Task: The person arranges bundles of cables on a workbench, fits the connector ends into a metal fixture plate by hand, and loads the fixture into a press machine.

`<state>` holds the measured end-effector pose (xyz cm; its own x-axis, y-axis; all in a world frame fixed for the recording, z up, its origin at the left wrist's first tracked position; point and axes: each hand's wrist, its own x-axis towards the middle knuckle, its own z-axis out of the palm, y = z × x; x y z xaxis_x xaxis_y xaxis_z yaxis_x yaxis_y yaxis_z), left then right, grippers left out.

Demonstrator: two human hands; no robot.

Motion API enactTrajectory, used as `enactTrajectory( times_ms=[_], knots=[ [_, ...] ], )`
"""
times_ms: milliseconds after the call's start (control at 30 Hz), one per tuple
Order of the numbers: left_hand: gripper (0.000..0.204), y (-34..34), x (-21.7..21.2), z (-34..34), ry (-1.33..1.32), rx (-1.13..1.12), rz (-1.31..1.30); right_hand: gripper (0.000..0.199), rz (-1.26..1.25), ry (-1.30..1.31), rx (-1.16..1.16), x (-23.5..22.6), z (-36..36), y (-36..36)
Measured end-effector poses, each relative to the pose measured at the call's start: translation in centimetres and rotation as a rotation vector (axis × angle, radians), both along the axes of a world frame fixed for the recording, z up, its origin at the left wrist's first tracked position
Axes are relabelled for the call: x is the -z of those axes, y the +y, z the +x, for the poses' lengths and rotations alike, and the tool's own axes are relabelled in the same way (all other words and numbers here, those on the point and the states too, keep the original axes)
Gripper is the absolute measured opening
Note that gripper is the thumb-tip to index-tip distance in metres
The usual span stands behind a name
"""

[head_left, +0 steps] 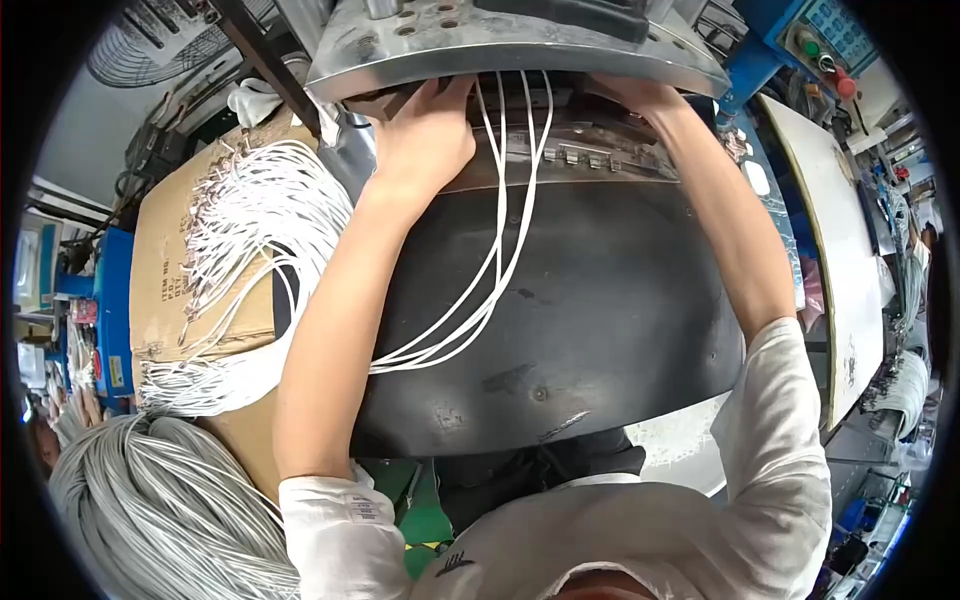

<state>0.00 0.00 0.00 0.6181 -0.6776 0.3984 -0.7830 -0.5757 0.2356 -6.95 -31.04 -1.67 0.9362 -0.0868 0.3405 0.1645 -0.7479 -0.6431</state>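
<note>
My left hand [428,135] reaches under the front edge of a thick metal plate [520,62]. Its fingers look curled, but the plate hides their tips and whatever they grip. Farther right, my right hand [640,95] is also under the plate, with its fingers out of sight. Three white cables [515,225] come out from below the plate between my hands. They sweep down and left across a black work surface [590,290], passing beneath my left forearm. Beneath the plate, close to my right hand, is a dark metal die block with small metal parts [590,158].
At left, a large bundle of white cables with metal ends [290,200] lies on a cardboard box [160,250]. A thick coil of grey cable [160,500] sits below it. On the right are a pale tabletop [830,260] and a control box with buttons [825,45].
</note>
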Motion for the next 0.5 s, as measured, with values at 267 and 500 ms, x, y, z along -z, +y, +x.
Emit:
enactTrajectory(
  times_ms=[267, 500],
  knots=[
    [0.06, 0.5, -0.7, -2.1, -0.088, -0.061, 0.05, 0.042, -1.387, 0.371, 0.392, -5.3, -2.4, 6.7],
    [0.05, 15.2, -5.2, -19.3, 1.322, 0.631, -0.558, 0.054, 0.388, 0.277, -0.967, -8.1, -25.7, 14.1]
  ],
)
